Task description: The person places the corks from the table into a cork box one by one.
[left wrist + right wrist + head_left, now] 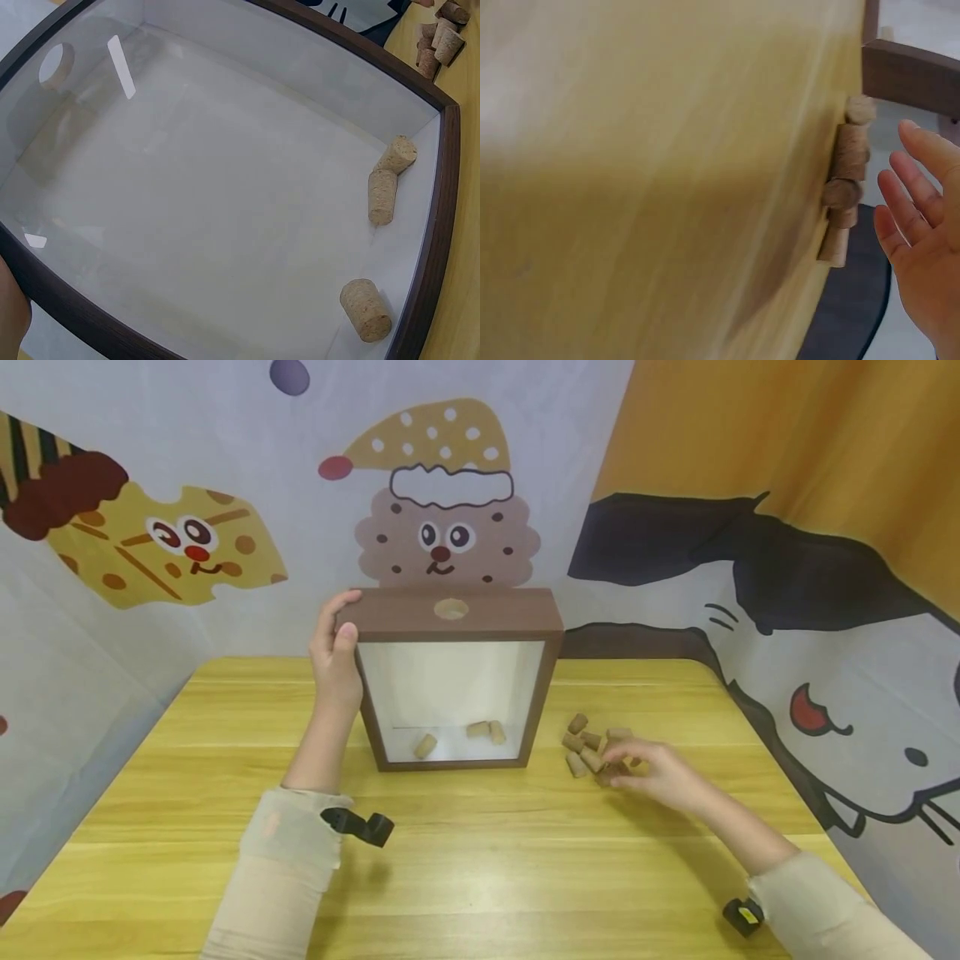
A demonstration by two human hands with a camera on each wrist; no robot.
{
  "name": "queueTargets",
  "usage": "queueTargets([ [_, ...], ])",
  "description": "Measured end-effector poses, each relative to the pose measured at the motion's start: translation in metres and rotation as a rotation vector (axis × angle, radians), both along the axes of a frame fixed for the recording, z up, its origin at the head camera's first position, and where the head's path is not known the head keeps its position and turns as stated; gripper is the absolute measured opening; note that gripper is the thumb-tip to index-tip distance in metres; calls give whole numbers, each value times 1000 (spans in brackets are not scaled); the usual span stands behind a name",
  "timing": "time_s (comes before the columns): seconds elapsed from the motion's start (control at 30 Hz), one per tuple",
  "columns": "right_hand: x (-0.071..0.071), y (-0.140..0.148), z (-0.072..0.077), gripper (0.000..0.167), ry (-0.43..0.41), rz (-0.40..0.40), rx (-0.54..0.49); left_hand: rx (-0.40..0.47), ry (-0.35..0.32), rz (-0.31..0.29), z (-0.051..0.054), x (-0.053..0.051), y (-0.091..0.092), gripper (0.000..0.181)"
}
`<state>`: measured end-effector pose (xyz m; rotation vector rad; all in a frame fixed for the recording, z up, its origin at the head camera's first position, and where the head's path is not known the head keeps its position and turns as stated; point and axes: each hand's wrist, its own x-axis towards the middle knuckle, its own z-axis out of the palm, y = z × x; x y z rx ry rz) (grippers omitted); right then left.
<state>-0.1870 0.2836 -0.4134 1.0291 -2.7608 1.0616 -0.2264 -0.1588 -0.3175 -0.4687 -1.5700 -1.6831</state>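
The left hand [335,662] grasps the upper corner of a brown box [401,620], with the thumb on its front edge and the fingers over the top. The box stands upright on the desk [465,860], directly to the right of this hand, and its top has a round hole [452,609]. Through the front, three corks are visible on the box floor, lower than the left hand: a single cork [425,746] nearer to it, and a pair of corks [487,731] touching each other, farther to the right. The right hand [660,772] is released; its fingers are softly bent and spread, and they grasp nothing in the right wrist view. The loose corks [592,761] lie in a small pile on the desk, near its fingertips, at its left side, between this hand and the box.
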Motion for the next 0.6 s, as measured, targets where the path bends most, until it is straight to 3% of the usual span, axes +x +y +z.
queueTargets([
  [0.2,-8,5,-10,31,-59,3,37,10,4,-2,-1,-1,0,85],
  [0.6,-13,6,-18,28,-14,53,36,13,-3,-14,-2,-2,-1,90],
])
